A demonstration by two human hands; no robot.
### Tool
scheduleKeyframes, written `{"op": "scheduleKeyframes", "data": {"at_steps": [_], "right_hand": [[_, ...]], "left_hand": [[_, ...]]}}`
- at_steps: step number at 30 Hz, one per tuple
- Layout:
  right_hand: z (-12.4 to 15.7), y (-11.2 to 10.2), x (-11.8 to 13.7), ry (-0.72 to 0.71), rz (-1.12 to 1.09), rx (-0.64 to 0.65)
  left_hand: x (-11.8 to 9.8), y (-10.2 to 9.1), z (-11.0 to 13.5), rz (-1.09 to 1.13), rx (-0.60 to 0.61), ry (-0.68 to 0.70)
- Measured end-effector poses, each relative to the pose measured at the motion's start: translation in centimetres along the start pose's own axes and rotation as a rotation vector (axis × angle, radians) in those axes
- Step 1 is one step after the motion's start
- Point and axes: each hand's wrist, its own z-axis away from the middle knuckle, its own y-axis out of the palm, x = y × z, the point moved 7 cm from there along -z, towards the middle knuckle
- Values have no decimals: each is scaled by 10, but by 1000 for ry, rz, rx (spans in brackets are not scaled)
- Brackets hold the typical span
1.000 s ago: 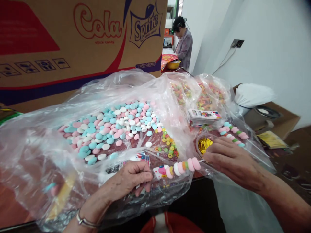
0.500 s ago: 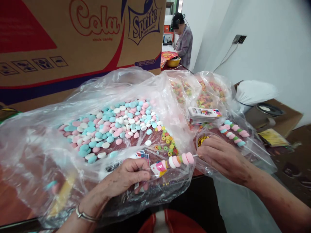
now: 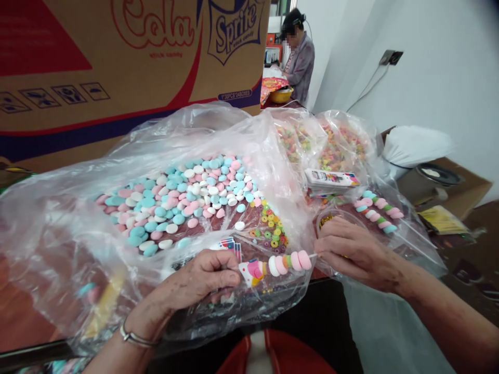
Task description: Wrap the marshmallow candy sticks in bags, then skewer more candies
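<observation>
A candy skewer (image 3: 289,263) of pink and white marshmallow pieces with small coloured rings spans the space between my hands. My left hand (image 3: 212,275) is closed in a pinch at its left end, around a small printed wrapper (image 3: 253,272). The thin white stick runs out at the right, where my right hand (image 3: 343,252) has its fingers pressed together at the tip. Partly behind that hand is a clear round tub (image 3: 354,218) with gold strips (image 3: 325,221) in it. Whether the right fingers also hold a gold strip is hidden.
Loose pastel candies (image 3: 175,200) and fruity rings (image 3: 273,226) lie on spread plastic bags (image 3: 78,182). Printed cards (image 3: 331,179) are stacked at the right, near finished candy skewers (image 3: 376,215). A large carton (image 3: 136,67) stands behind; a person (image 3: 300,59) works at the back.
Both hands keep their hold on the skewer, with the right hand still at the stick's tip. The view has shifted slightly; little else differs.
</observation>
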Motion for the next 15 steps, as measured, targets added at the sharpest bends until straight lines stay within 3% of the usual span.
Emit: {"op": "scheduleKeyframes", "data": {"at_steps": [10, 15], "right_hand": [[-2, 0, 4, -10, 46, -25], [-6, 8, 10, -31, 116, 16]], "left_hand": [[4, -12, 8, -28, -30, 22], [3, -6, 7, -79, 2, 21]]}}
